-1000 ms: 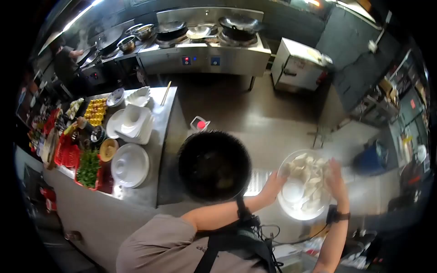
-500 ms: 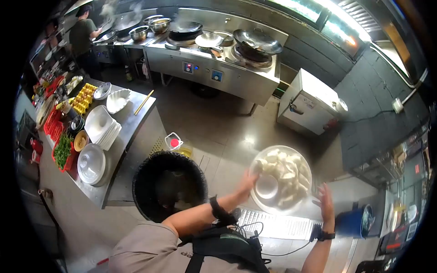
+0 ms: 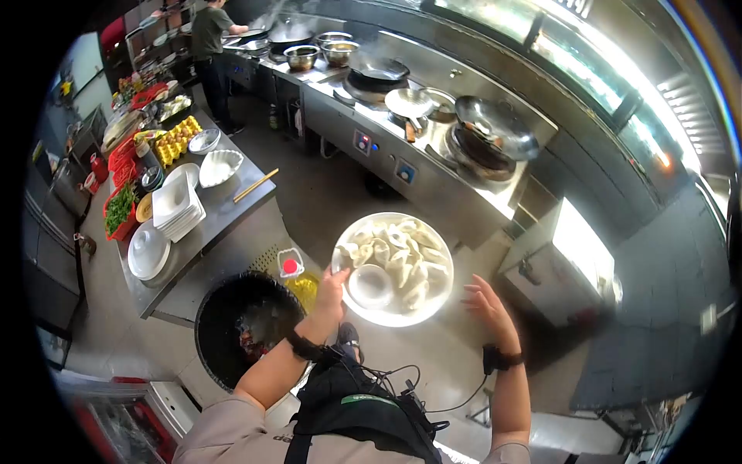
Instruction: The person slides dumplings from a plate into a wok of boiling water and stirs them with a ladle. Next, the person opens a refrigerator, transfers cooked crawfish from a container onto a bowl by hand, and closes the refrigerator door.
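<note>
A large round white plate [image 3: 401, 317] is held out in front of me over the floor, gripped at its left rim by my left hand [image 3: 331, 297]. Pale dumplings [image 3: 403, 254] are spread across it. Near the left hand, a small round white dish [image 3: 371, 287] sits on the same plate. My right hand [image 3: 491, 311] is held up to the right of the plate, apart from it, with fingers spread and nothing in them. Each wrist wears a black band.
At left stands a steel counter [image 3: 229, 203] with stacked white dishes [image 3: 179, 205], an egg tray [image 3: 178, 141] and chopsticks [image 3: 256, 185]. Below are a black bin [image 3: 207, 332] and an oil jug [image 3: 301, 288]. A wok range [image 3: 386, 151] runs ahead; a white cabinet [image 3: 553, 267] stands right. Another person [image 3: 210, 50] works far off.
My view has swung so the counter and range sit further right. The plate, still in my left hand, has moved left and up in the picture. My right hand has stayed off it.
</note>
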A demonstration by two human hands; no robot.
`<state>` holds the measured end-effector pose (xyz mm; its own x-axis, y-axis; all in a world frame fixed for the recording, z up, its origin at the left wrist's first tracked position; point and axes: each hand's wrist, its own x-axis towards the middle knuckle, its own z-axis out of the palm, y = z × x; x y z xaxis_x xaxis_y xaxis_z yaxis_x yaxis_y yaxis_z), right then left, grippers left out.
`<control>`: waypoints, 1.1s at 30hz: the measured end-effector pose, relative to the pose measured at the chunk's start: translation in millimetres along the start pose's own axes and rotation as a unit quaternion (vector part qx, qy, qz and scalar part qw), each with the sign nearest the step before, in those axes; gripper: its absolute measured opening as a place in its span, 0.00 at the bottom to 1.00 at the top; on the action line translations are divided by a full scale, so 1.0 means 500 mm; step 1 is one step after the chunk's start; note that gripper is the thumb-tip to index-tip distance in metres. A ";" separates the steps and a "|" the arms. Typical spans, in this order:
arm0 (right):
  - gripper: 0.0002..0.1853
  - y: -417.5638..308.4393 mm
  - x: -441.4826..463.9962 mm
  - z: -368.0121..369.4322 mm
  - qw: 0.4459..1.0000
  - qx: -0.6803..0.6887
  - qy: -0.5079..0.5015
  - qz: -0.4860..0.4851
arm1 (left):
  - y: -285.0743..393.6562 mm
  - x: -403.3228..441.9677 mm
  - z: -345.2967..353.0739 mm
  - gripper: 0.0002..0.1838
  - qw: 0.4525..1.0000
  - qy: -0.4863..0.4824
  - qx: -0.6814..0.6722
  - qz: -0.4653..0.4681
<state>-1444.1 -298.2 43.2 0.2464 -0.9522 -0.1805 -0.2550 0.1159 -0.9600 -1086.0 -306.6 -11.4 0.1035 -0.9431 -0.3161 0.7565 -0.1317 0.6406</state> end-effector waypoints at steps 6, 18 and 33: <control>0.29 -0.047 0.334 -0.052 0.998 -0.011 -0.067 0.015 | 0.100 0.321 0.023 0.20 0.995 0.066 0.004 0.075; 0.25 -0.099 0.935 -0.186 0.996 0.025 -0.088 -0.002 | 0.320 1.006 0.219 0.17 0.983 0.090 -0.020 0.162; 0.23 -0.139 1.521 -0.328 0.992 0.108 -0.047 0.043 | 0.479 1.964 0.388 0.18 0.968 0.111 0.004 0.223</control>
<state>-1392.1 -1076.9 8.0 0.3212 -0.9066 -0.2736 -0.0743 0.2639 -0.9617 -928.5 -1323.6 -32.7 0.5566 -0.8173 -0.1492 0.5996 0.2709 0.7531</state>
